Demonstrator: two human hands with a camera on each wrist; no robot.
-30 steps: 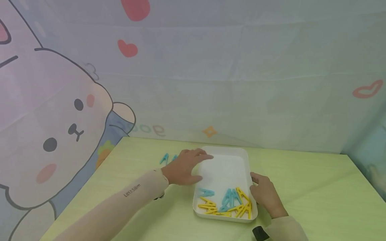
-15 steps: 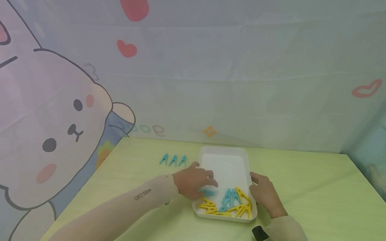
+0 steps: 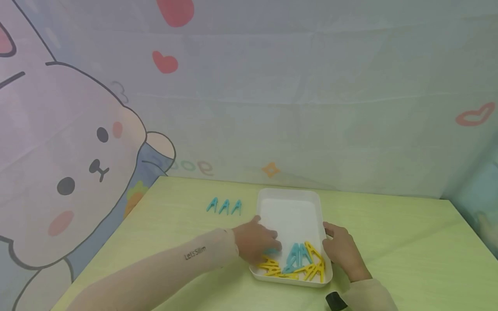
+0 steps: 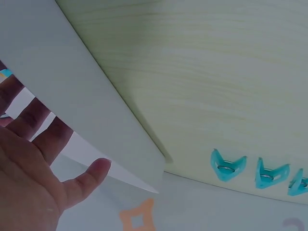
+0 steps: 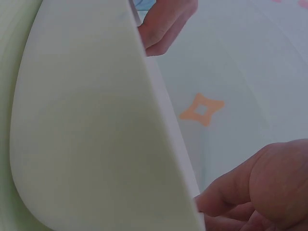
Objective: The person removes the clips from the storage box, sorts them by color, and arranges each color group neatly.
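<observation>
A white tray [image 3: 289, 216] holds yellow clothespins [image 3: 311, 271] and blue clothespins [image 3: 294, 255] at its near end. My left hand [image 3: 254, 242] reaches over the tray's left rim, its fingers bent down around a blue clothespin [image 3: 272, 250] that they mostly cover. In the left wrist view the fingers of the left hand [image 4: 33, 159] curve over the tray wall [image 4: 86, 91], the little finger held apart. My right hand [image 3: 344, 250] grips the tray's right side, thumb and fingers at the rim in the right wrist view.
Three blue clothespins [image 3: 224, 207] stand in a row on the pale green table [image 3: 397, 250], left of the tray's far end. Behind the table hangs a printed cloth [image 3: 350, 108] with a cartoon rabbit and hearts.
My left hand came from beside the tray's far left rim toward its near end and down onto the blue clothespin, uncovering the row on the table. The right hand stays put.
</observation>
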